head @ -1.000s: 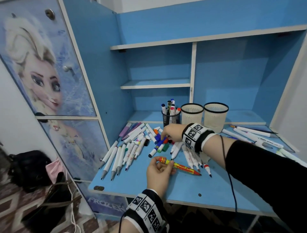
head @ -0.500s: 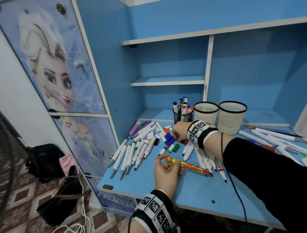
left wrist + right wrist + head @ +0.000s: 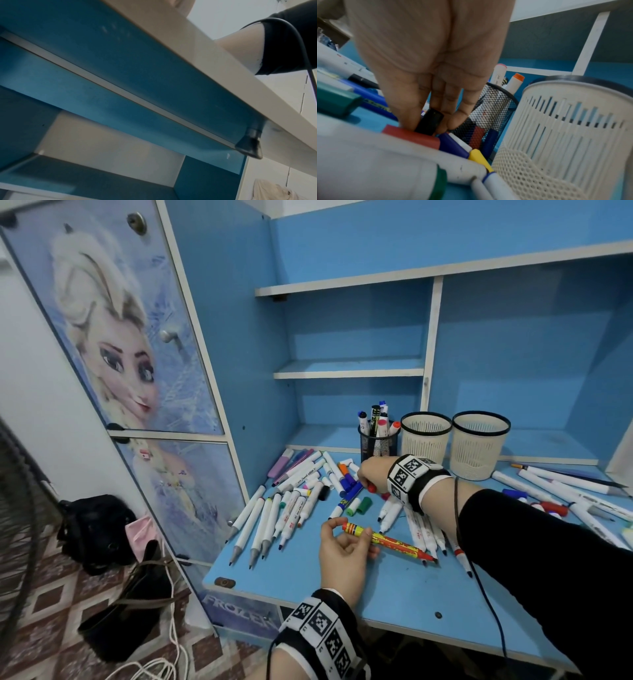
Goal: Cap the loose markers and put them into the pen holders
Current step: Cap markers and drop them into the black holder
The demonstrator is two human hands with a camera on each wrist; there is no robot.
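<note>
My left hand (image 3: pixel 342 542) grips an uncapped orange and yellow marker (image 3: pixel 390 542) by its rear end, low over the front of the blue desk (image 3: pixel 308 577). My right hand (image 3: pixel 368 474) reaches down into the pile of loose caps (image 3: pixel 349 484) in front of the black mesh holder (image 3: pixel 376 445). In the right wrist view my right hand (image 3: pixel 428 125) pinches a black cap (image 3: pixel 430 120) between thumb and fingers, beside a red cap (image 3: pixel 412 135). Two white holders (image 3: pixel 425 436) (image 3: pixel 479 445) stand empty to the right. The left wrist view shows only the desk's underside.
Several uncapped white markers (image 3: pixel 274 518) lie fanned on the desk's left side, more (image 3: pixel 565 487) on the right behind my right arm. The black mesh holder holds several capped markers (image 3: pixel 380 419). Shelves rise behind. Bags (image 3: pixel 96 529) and cables lie on the floor at left.
The head view has swung left and moved closer. My right hand stays in the cap pile, shifted slightly toward the mesh holder. My left hand still holds the orange marker in place.
</note>
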